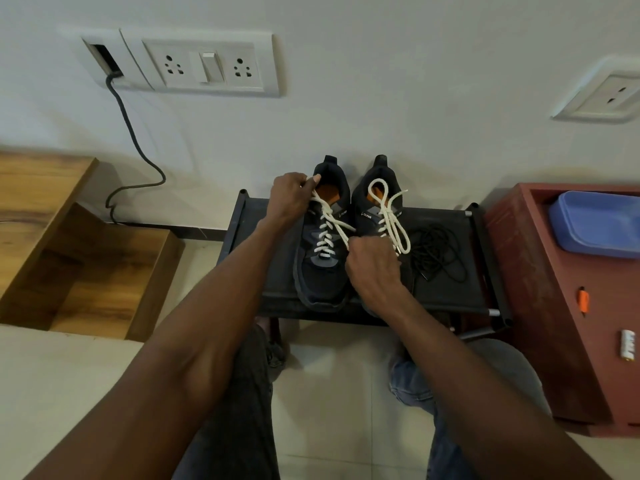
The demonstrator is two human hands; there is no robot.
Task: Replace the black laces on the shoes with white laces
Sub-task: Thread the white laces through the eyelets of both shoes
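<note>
The soft, limp white lace (325, 216) on the left shoe (320, 251) was pinched near each end by the left hand (291, 195) and right hand (372, 268), judged best gripped there.

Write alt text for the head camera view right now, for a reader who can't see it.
Both hands pull the ends of a white lace on the left shoe: left hand near the collar, right hand lower down. The right shoe has a tied white lace, and removed black laces lie beside it on the black rack.
</note>
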